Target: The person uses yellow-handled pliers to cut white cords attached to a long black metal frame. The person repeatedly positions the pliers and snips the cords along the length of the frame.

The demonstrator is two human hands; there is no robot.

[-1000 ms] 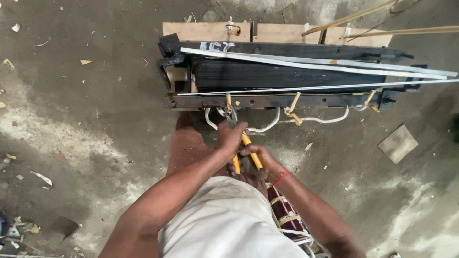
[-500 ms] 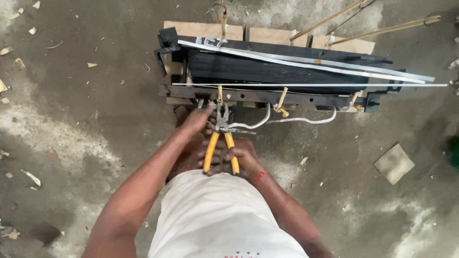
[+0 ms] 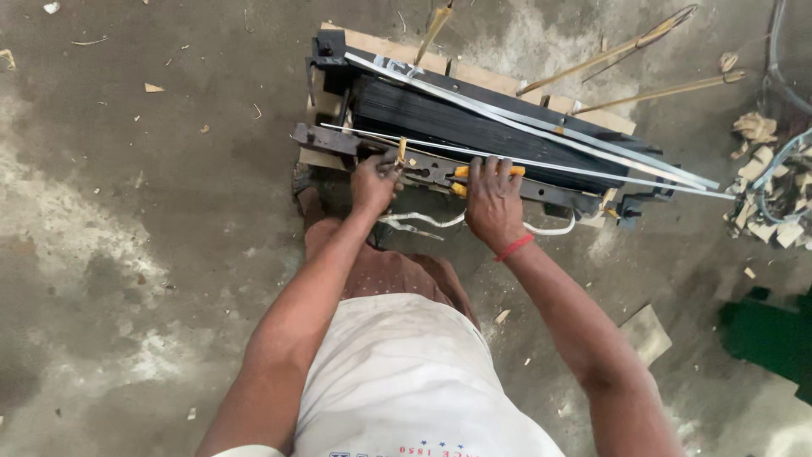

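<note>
Both hands work at the near edge of a long black assembly (image 3: pixel 474 127) lying on the concrete floor (image 3: pixel 127 211). It is a flat bundle of dark, thin strips stacked close, held in a dark metal frame whose near bar (image 3: pixel 541 190) looks worn and greasy, and it rests on pale wooden boards (image 3: pixel 499 80) that show at its far edge. Two bright, narrow metal strips (image 3: pixel 541 127) run slantwise along its top toward the right end. Small yellowish ties (image 3: pixel 402 151) stand up from the near bar, and a white cord (image 3: pixel 423 220) loops loosely below it, partly hidden by the wrists. Thin wooden sticks (image 3: pixel 651 93) lie beyond the right end, with a heap of pale scraps (image 3: pixel 765 211) and grey cables (image 3: pixel 782 59) at the right edge and a dark green patch (image 3: pixel 770 334) lower down; wood chips dot the rough, stained floor. The left hand (image 3: pixel 375 180) is curled tight at the bar just below one yellowish tie, fingers pinched together on something too small to make out. The right hand (image 3: pixel 493 203) lies palm down with fingers spread flat over yellow-handled pliers (image 3: pixel 482 172), pressing them against the bar; only the yellow grips peek out beside the fingers, and a red band (image 3: pixel 513 247) circles the wrist.
</note>
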